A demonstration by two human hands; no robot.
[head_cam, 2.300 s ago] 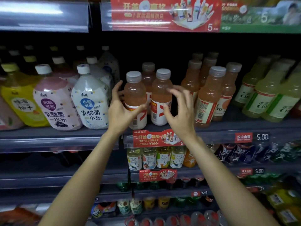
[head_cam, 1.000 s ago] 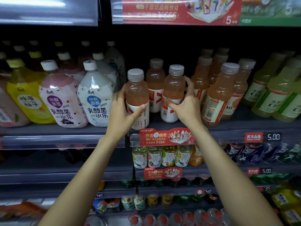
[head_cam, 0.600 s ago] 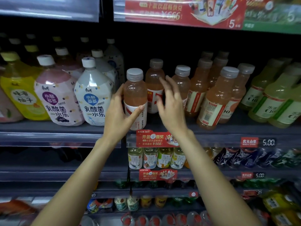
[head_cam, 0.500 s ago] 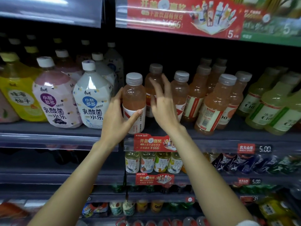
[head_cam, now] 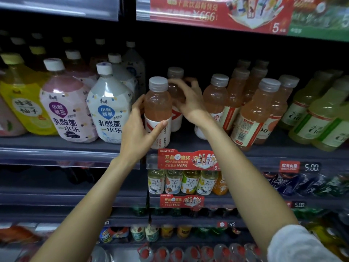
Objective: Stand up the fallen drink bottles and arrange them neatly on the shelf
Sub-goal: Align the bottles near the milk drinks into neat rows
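Several pinkish-orange drink bottles with grey caps stand on the dark shelf. My left hand grips the front bottle around its white label, thumb across the front. My right hand curls its fingers round the bottle behind it, just below the cap. To the right another upright bottle stands free, and further right more of them lean a little.
Large pouch-shaped white, pink and yellow bottles crowd the shelf's left half. Green-yellow bottles fill the right end. A red promo tag hangs on the shelf edge. Lower shelves hold small tea bottles.
My right hand let go of the second front bottle, moved left and back, and closed on the bottle behind the one in my left hand. My left hand kept its grip.
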